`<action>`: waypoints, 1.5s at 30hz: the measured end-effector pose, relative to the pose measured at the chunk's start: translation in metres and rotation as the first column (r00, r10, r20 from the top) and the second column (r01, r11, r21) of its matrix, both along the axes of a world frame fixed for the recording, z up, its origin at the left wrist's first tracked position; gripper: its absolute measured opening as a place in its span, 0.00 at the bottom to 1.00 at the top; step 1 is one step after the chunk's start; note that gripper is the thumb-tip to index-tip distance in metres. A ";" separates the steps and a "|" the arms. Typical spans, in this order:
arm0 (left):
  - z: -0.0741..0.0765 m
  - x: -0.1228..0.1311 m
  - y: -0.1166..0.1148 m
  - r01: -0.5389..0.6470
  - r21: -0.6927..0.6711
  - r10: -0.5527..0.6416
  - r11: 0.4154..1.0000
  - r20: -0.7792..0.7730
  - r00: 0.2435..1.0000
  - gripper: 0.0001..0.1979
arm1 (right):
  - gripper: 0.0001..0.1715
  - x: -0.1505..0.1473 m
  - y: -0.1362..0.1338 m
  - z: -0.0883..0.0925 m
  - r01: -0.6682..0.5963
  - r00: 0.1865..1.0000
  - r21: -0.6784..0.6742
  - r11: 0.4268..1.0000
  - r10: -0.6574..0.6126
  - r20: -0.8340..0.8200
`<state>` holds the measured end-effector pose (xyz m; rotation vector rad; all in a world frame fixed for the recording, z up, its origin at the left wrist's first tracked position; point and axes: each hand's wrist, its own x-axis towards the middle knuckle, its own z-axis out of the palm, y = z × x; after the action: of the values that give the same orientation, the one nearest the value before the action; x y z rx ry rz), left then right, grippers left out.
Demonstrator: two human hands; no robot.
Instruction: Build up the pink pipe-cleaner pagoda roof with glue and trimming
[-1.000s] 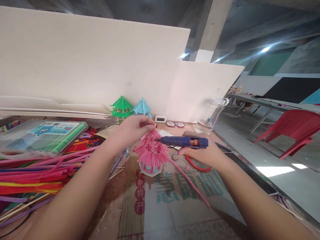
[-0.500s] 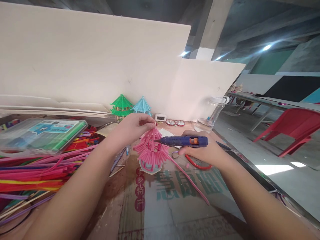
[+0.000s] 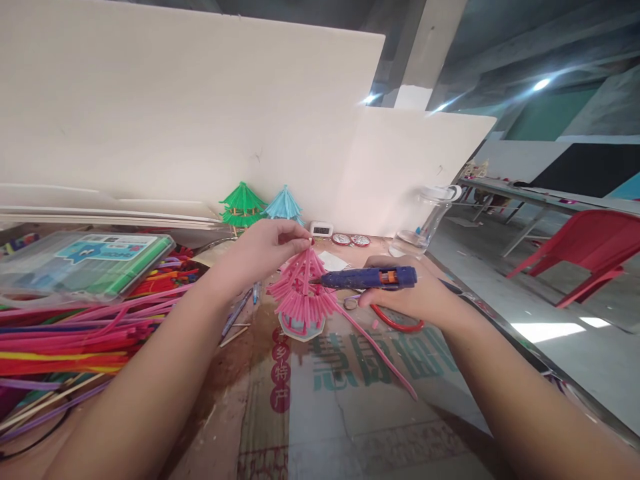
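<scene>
A pink two-tiered pavilion model (image 3: 305, 293) of fuzzy pipe cleaners stands on a pale octagonal base in front of me. My left hand (image 3: 277, 250) pinches its peak between thumb and fingers. In my right hand (image 3: 407, 290) is a dark blue hot glue gun (image 3: 367, 278), held sideways with its nozzle pointing left at the roof, by the gap between the tiers. Whether the nozzle touches the pink strips I cannot tell. One long pink pipe cleaner (image 3: 383, 357) trails from the model's right side across the table.
Green (image 3: 243, 205) and light blue pavilion models (image 3: 284, 205) stand at the back beside a small digital clock (image 3: 321, 230). At left lie bundled pipe cleaners (image 3: 65, 340) and a clear plastic case (image 3: 85, 267). A clear jug (image 3: 423, 223) and red-handled tool (image 3: 397, 321) are at right.
The view has shifted slightly, so the table things sit a little higher. Both hands keep their holds; the glue gun's nozzle stays by the roof.
</scene>
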<state>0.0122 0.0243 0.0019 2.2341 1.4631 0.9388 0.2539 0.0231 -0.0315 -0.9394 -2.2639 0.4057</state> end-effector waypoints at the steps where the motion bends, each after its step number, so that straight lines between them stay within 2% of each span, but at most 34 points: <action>1: 0.000 0.000 0.000 0.000 -0.001 0.000 1.000 0.004 1.000 0.13 | 0.23 0.000 0.000 0.001 0.011 1.000 0.009 1.000 -0.011 -0.002; 4: -0.001 -0.001 0.001 0.005 -0.009 -0.005 1.000 0.010 1.000 0.13 | 0.26 0.000 -0.001 0.003 0.016 1.000 0.047 0.999 -0.016 -0.007; 10: 0.000 0.000 0.000 -0.002 -0.009 0.002 1.000 0.004 1.000 0.13 | 0.24 0.003 0.000 0.004 -0.038 0.998 0.085 0.996 0.035 0.045; 20: 0.000 0.000 0.000 -0.002 -0.023 0.002 1.000 0.013 1.000 0.14 | 0.26 0.004 0.001 0.004 -0.091 0.995 0.082 0.992 0.089 0.036; 27: 0.000 0.001 -0.001 -0.006 -0.010 0.006 1.000 -0.001 1.000 0.15 | 0.26 0.004 0.003 0.000 -0.052 0.999 0.129 0.990 0.054 -0.011; 45: 0.000 0.001 0.000 -0.001 -0.003 0.001 1.000 -0.004 1.000 0.13 | 0.24 0.004 0.001 -0.001 0.021 1.000 0.110 0.994 -0.021 -0.002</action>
<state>0.0129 0.0242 0.0018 2.2338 1.4671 0.9324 0.2579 0.0242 -0.0328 -0.9059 -2.2494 0.2694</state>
